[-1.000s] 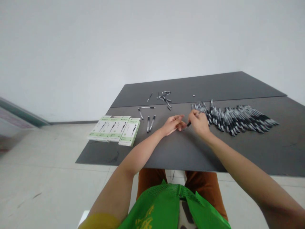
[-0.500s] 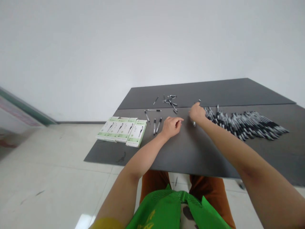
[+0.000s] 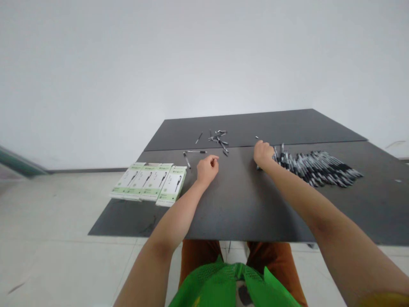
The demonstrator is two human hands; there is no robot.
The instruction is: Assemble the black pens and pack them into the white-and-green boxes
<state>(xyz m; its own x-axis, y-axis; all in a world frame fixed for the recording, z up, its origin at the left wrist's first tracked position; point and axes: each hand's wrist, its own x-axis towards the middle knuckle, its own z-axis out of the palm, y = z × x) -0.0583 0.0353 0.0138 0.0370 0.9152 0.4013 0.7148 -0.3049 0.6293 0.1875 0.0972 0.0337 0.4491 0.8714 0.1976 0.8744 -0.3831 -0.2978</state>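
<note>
My left hand (image 3: 207,169) is closed, its fingers curled low over the table to the right of the boxes. Anything within them is hidden. Just left of it lie two pens, one slanted pen (image 3: 187,160) and one crosswise pen (image 3: 197,152). My right hand (image 3: 263,154) is closed at the left end of a wide pile of pens (image 3: 319,167) with clear barrels and black grips. A pen's end (image 3: 258,168) shows under this hand; its fingertips are out of sight.
Overlapping white-and-green pen boxes (image 3: 171,187) lie at the table's left. A loose heap of pens (image 3: 220,137) and a single pen (image 3: 199,137) lie farther back. A small light piece (image 3: 257,137) rests near the seam of the dark table (image 3: 230,213). Behind stands a white wall.
The view has turned slightly. My left hand has moved left and curled, and two upright pens beside it no longer show. My right hand has shifted right, closer to the pile.
</note>
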